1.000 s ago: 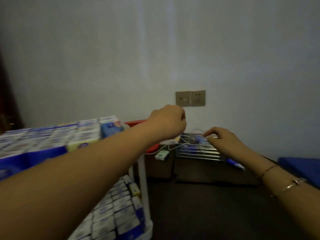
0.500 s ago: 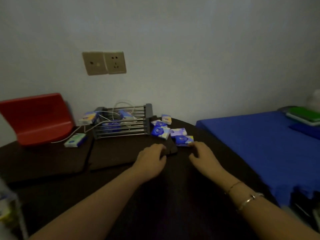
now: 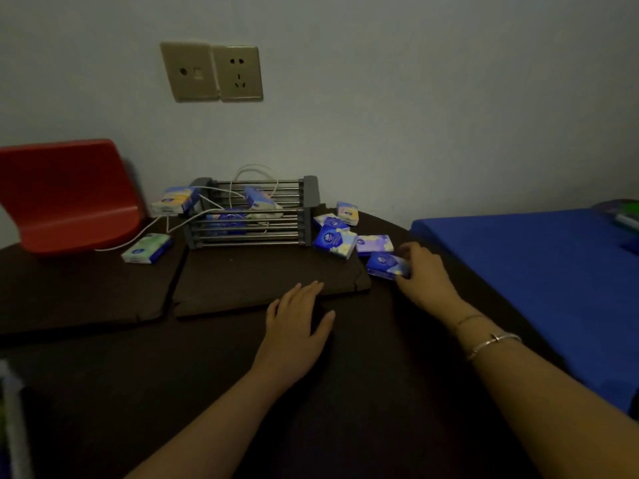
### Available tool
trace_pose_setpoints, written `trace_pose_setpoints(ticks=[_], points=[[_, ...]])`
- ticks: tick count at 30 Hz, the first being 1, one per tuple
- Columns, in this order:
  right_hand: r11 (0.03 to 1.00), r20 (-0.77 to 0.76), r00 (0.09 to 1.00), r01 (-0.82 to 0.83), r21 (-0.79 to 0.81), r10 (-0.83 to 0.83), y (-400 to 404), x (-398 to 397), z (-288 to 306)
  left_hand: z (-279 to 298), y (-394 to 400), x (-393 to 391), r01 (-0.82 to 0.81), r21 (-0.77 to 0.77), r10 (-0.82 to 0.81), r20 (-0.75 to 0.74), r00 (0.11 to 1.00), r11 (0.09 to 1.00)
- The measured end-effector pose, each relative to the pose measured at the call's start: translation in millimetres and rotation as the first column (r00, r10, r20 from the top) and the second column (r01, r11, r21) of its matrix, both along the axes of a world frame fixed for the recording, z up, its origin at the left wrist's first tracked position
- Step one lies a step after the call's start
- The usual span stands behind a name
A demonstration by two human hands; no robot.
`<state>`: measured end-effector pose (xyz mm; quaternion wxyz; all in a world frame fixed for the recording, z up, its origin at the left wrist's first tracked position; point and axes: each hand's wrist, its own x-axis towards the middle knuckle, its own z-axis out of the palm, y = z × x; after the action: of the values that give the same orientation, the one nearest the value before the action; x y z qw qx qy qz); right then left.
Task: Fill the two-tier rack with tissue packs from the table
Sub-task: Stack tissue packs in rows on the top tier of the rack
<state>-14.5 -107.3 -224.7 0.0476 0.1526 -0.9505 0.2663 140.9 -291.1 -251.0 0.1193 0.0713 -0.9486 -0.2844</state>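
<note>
A small metal two-tier rack (image 3: 249, 233) stands on the dark table (image 3: 214, 375) by the wall, with tissue packs (image 3: 258, 198) on and inside it. Several blue and pastel packs (image 3: 334, 240) lie loose to its right. My right hand (image 3: 423, 276) grips the nearest blue pack (image 3: 385, 265) at the table's right side, fingers curled round its edge. My left hand (image 3: 297, 323) rests flat on the table in front of the rack, fingers straight, holding nothing. A green pack (image 3: 147, 248) lies left of the rack, and another pack (image 3: 176, 200) leans at the rack's left end.
A red plastic chair back (image 3: 69, 198) stands at the left behind the table. White cables (image 3: 138, 235) run from the rack across the table. A blue mat (image 3: 539, 281) lies to the right. Wall sockets (image 3: 211, 72) sit above the rack.
The view swung right and down from a filled shelf to the table. Both hands dropped to the table; my right hand reached the blue pack and took hold of it.
</note>
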Motion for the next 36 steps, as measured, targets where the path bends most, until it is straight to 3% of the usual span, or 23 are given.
trace_pose_setpoints(ticks=[3,5,9,13,19,22,25,28,30,32,34,36], points=[[0.993,0.027,1.000,0.010,-0.116,-0.007,9,8,-2,-1,-4,-2,-0.034,0.139,0.042,-0.056,0.998,0.990],[0.961,0.086,0.996,0.021,-0.277,0.003,12,19,0,-2,-7,-3,-0.038,0.291,0.061,-0.070,0.996,0.956],[0.833,0.198,0.962,-0.048,-0.551,0.186,0,49,14,2,-8,-1,-0.017,0.563,0.086,-0.097,0.991,0.826],[0.792,0.228,0.879,-0.229,-0.567,0.418,-36,73,19,9,-9,4,0.018,0.700,0.092,-0.119,0.989,0.713],[0.705,0.204,0.795,-0.348,-0.618,0.571,-65,62,14,8,-17,5,-0.014,0.744,0.228,-0.186,0.956,0.668],[0.834,0.031,0.938,-0.291,-0.469,0.344,-77,33,8,6,-18,4,0.004,0.756,0.252,-0.223,0.942,0.655],[0.970,-0.108,0.973,-0.218,-0.111,0.206,-91,6,6,5,-18,3,0.036,0.765,0.249,-0.253,0.935,0.643],[0.967,-0.149,0.964,-0.198,0.160,0.221,-100,-6,2,3,-20,3,0.051,0.773,0.244,-0.260,0.934,0.632],[0.966,-0.164,0.966,-0.168,0.198,0.202,-103,-7,0,2,-20,4,0.048,0.773,0.241,-0.256,0.936,0.632],[0.978,-0.142,0.972,-0.170,0.117,0.186,-102,-3,0,3,-20,3,0.033,0.768,0.234,-0.235,0.943,0.640],[0.968,-0.004,0.975,-0.219,-0.123,0.220,-97,9,8,3,-20,2,0.011,0.767,0.236,-0.212,0.948,0.641],[0.885,0.149,0.930,-0.259,-0.386,0.337,-87,33,22,5,-19,5,-0.017,0.774,0.255,-0.188,0.949,0.633]])
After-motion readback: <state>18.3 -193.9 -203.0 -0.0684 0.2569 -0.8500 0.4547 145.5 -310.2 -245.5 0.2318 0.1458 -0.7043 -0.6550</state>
